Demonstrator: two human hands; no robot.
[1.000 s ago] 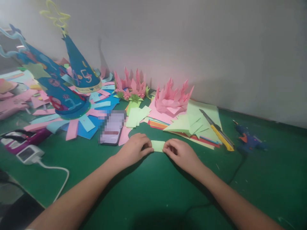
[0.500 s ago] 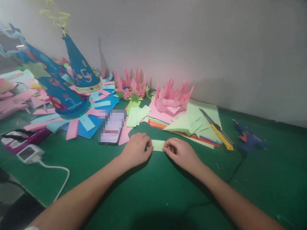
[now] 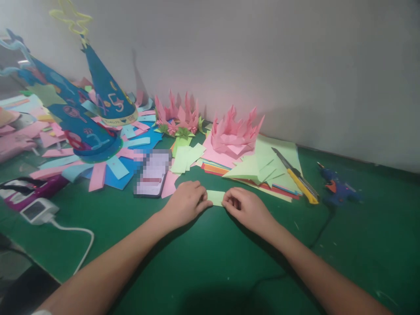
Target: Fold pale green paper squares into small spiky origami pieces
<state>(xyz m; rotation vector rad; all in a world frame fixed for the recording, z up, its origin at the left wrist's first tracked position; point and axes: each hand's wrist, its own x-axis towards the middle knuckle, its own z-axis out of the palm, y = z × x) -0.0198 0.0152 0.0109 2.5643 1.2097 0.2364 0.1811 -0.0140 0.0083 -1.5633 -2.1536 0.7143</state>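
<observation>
A small pale green strip of paper [image 3: 215, 197] lies low over the green tabletop, stretched between my two hands. My left hand [image 3: 187, 203] is closed on its left end, thumb along the near edge. The right end is pinched between the thumb and fingers of my right hand [image 3: 246, 204]. Just beyond my left hand are a smartphone [image 3: 152, 173], its screen blurred, and several more pale green paper pieces [image 3: 187, 158]. A pink folded-paper crown [image 3: 234, 138] stands behind the strip on a stack of coloured paper [image 3: 275, 159].
A yellow utility knife [image 3: 300, 181], blade out, rests on the stack's right edge. Right of it lies a blue glue gun [image 3: 339, 186] with a cord. Blue paper cone hats [image 3: 110, 94], a second pink crown [image 3: 179, 114] and a white-cabled device [image 3: 39, 211] are at left.
My left thumb has extended a little to the right along the paper strip's near edge. My right hand keeps its pinch. The view has shifted slightly.
</observation>
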